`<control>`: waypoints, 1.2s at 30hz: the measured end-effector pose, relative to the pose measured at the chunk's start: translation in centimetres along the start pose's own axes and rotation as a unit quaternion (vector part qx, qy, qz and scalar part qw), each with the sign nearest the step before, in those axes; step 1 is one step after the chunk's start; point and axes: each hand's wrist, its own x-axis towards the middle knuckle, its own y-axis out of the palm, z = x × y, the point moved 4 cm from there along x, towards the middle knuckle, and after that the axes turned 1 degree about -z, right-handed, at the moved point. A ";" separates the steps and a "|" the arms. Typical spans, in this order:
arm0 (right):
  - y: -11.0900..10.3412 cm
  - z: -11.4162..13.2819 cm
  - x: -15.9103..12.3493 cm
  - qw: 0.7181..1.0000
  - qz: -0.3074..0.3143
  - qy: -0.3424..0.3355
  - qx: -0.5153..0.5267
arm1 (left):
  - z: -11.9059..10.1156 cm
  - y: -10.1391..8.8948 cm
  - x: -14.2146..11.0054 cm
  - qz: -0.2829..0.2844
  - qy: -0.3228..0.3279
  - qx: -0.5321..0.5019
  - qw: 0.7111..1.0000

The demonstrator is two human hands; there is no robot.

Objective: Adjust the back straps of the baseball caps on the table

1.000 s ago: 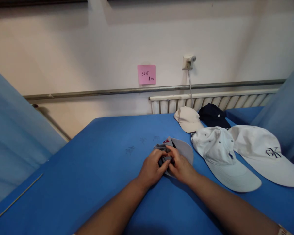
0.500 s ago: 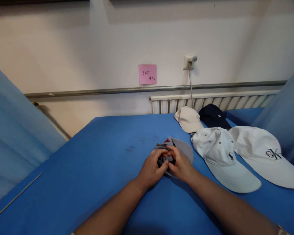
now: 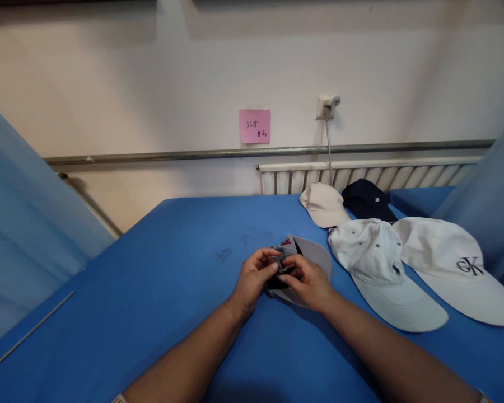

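A grey baseball cap point(image 3: 317, 254) with red lettering lies on the blue cover, its brim toward the right. My left hand point(image 3: 252, 277) pinches the cap's back strap point(image 3: 278, 263) between thumb and fingers. Close beside it, my right hand point(image 3: 308, 282) is closed on the strap too, fingertips nearly meeting those of the left. The fingers partly hide the strap, and I cannot make out its fastening. The dark inside of the cap shows just below the fingertips.
Right of my hands lie a pale cap point(image 3: 373, 252) and a white cap point(image 3: 441, 246). Behind them sit a beige cap point(image 3: 324, 201) and a navy cap point(image 3: 365, 198). A thin stick point(image 3: 36, 327) lies at left. Blue curtains point(image 3: 17, 224) hang at both sides.
My left hand has drawn slightly left and the fingers of both hands have loosened apart a little, uncovering more of the strap. The cap stays in place.
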 end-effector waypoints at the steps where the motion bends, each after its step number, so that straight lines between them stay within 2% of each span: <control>1: 0.0 -0.1 0.0 1.000 -0.005 0.000 0.002 | 0.1 -0.1 0.1 -0.004 -0.003 -0.010 1.000; 7: -0.1 -0.9 0.3 0.999 -0.013 -0.020 0.030 | 0.2 -0.2 0.2 -0.012 0.001 0.018 1.000; 11: 0.1 -2.1 0.5 0.993 -0.027 0.039 0.109 | -0.2 -0.5 0.2 -0.046 0.052 0.113 0.991; 13: 0.3 -2.4 0.5 0.986 -0.024 0.056 0.155 | -0.6 -0.4 0.0 -0.041 0.084 0.189 0.978; 15: 0.5 -2.4 0.5 0.983 -0.013 0.045 0.180 | -1.1 0.0 -0.4 -0.026 0.120 0.254 0.959; 20: 0.2 -2.4 0.4 0.994 -0.022 0.028 0.103 | -2.1 0.9 -1.1 0.008 0.188 0.359 0.914; 26: -0.3 -1.8 0.2 0.999 -0.007 0.021 0.047 | -2.5 1.2 -1.3 0.034 0.217 0.404 0.888; 30: -0.4 -1.1 -0.1 0.994 -0.001 0.005 0.105 | -2.4 1.2 -1.4 0.026 0.225 0.426 0.876; 36: -0.3 -1.6 0.4 0.977 -0.066 0.068 0.190 | -1.9 1.0 -1.2 0.020 0.221 0.421 0.880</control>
